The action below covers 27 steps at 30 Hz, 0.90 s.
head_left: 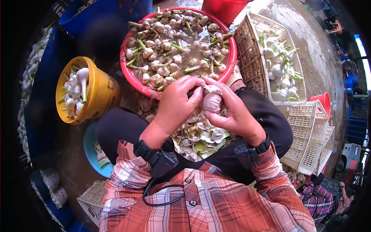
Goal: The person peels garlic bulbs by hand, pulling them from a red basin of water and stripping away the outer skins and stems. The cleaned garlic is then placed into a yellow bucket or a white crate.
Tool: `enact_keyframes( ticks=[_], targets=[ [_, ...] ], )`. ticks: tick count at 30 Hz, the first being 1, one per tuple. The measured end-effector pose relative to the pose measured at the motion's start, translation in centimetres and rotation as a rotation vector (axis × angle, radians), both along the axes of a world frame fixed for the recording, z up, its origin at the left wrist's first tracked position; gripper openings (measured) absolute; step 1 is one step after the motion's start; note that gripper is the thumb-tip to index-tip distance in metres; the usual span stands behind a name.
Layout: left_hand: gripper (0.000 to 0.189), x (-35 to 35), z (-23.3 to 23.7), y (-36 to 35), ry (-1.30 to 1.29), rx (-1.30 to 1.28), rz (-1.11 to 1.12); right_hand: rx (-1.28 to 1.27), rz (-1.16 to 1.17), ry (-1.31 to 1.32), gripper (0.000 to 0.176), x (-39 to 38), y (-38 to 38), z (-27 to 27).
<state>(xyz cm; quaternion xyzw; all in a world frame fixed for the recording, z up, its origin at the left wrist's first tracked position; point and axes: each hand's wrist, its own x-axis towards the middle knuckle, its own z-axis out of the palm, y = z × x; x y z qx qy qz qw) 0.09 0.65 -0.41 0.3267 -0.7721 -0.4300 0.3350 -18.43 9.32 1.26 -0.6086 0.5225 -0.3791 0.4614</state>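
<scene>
A pinkish garlic bulb (pixel 212 102) with loose papery skin at its upper end is between my two hands, above my lap. My right hand (pixel 236 110) grips it, thumb below and fingers along its far side. My left hand (pixel 176 101) is closed, with its thumb and fingertips pinching at the bulb's left upper side; the exact grip is partly hidden. Just beyond is a red tub (pixel 124 62) of unpeeled garlic in murky water. Under my hands lies a heap of stripped garlic skins (pixel 201 138).
Left stands a yellow bucket (pixel 110 92) of cleaned garlic, with a blue basin (pixel 89 149) below it. A white crate (pixel 302 83) of garlic is at right, near stacked crates (pixel 303 135) and a small red bucket (pixel 324 102). Another person (pixel 319 197) sits at lower right.
</scene>
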Motion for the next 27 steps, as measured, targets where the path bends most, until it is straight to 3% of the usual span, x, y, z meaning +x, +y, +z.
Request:
enact_keyframes(
  ticks=[1, 2, 4, 7, 9, 12, 14, 17, 20, 22, 24, 27],
  targets=[
    [0.019, 0.0, 0.1, 0.0, 0.062, 0.166, -0.016, -0.093, 0.016, 0.067, 0.072, -0.2, -0.1, 0.0],
    [0.019, -0.1, 0.0, -0.1, 0.065, 0.162, -0.014, -0.191, 0.033, 0.137, 0.074, -0.3, -0.2, 0.1],
    [0.018, -0.1, -0.1, -0.3, 0.113, 0.245, 0.058, -0.066, -0.035, 0.013, 0.075, -0.1, -0.1, -0.2],
    [0.019, -0.2, 0.4, -0.1, 0.075, 0.122, 0.047, 0.000, -0.405, -0.097, 0.055, 1.1, -0.3, 0.1],
    [0.018, -0.2, 0.3, 0.1, 0.082, 0.117, 0.023, 0.016, -0.434, -0.026, 0.050, 0.8, -0.6, -0.8],
    [0.013, 0.3, -0.4, -0.2, 0.229, 0.406, 0.095, 0.035, -0.439, -0.016, 0.041, 1.1, -0.3, -1.4],
    [0.019, 0.7, -0.2, -0.6, 0.387, 0.669, 0.112, 0.101, -0.428, -0.544, 0.038, 0.9, -0.3, -2.4],
    [0.029, 1.2, 0.3, -0.9, 0.443, 0.764, 0.009, 0.106, -0.391, -0.675, 0.042, 1.2, -0.1, -3.2],
    [0.037, 0.4, 0.1, -0.8, 0.439, 0.680, 0.016, 0.127, -0.437, -0.678, 0.044, 1.3, -0.1, -3.1],
    [0.034, -0.2, 0.0, -0.2, 0.154, 0.159, 0.036, 0.159, -0.500, -0.505, 0.046, 1.6, -0.2, -2.4],
    [0.032, 0.3, 0.2, 0.1, 0.004, 0.084, 0.049, 0.152, -0.496, -0.508, 0.045, 2.2, -0.5, -2.6],
    [0.022, 0.0, 0.9, 0.3, -0.203, -0.106, 0.084, 0.085, -0.514, -0.256, 0.035, 2.5, -0.8, -3.9]
  ],
)
